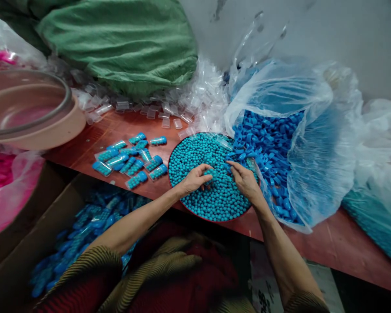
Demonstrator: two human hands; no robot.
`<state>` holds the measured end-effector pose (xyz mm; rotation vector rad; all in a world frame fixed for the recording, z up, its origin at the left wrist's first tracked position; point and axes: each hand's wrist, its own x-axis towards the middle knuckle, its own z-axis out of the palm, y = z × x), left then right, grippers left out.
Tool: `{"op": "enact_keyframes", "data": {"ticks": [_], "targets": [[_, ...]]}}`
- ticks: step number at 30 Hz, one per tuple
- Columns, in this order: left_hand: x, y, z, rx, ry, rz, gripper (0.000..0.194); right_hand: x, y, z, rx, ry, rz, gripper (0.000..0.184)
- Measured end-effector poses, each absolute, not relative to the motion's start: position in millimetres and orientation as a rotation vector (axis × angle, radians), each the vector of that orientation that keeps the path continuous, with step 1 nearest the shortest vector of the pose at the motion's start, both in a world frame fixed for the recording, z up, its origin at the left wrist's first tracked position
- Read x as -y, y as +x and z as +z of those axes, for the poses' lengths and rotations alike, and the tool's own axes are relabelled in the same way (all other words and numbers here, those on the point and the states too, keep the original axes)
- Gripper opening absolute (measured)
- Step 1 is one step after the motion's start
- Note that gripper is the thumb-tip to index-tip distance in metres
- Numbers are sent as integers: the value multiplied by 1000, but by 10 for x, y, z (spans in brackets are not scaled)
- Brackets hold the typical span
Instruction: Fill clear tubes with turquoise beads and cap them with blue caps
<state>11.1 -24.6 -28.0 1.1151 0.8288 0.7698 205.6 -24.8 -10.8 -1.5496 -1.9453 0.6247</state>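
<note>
A round red-rimmed tray [211,220] full of small turquoise balls [221,200] lies at the table's front edge. Over its middle, my left hand [197,179] has its fingers curled round what looks like a clear plastic tube [208,172], partly hidden by the fingers. My right hand [246,179] is just to the right, pinching a small blue cap [228,167] between thumb and fingertips. Loose blue caps [263,143] spill from a clear plastic bag [322,143] onto the tray's right rim. Left of the tray lie several filled tubes with blue caps [130,158].
Empty clear tubes [205,93] are heaped behind the tray, beside a green cloth sack [124,43]. Pinkish basins [52,130] stand at left. Below the table edge, a cardboard box [48,221] holds many capped tubes [91,226]. A bag of turquoise balls [371,217] sits far right.
</note>
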Motion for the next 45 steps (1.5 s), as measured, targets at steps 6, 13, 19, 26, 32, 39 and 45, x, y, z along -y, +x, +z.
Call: {"op": "enact_keyframes", "data": {"ticks": [6, 13, 19, 26, 32, 39, 45], "targets": [[249, 108, -287, -853, 1166, 808, 27, 399, 1949, -85, 2282, -1516, 541, 41], [250, 110, -275, -846, 1195, 789, 29, 392, 1983, -17, 2014, -1453, 613, 31], [301, 125, -230, -811, 1151, 824, 28, 485, 1819, -45, 2050, -1361, 545, 35], [338, 135, -129, -798, 1122, 814, 50, 536, 1808, -18, 1792, -1449, 715, 27], [416, 208, -113, -810, 995, 876, 44, 597, 1774, -46, 1919, -1368, 539, 31], [462, 202, -28, -806, 918, 872, 47, 630, 1789, -56, 1822, -1368, 644, 29], [466, 242, 31, -829, 953, 843, 52, 687, 1684, -49, 1589, -1516, 584, 25]]}}
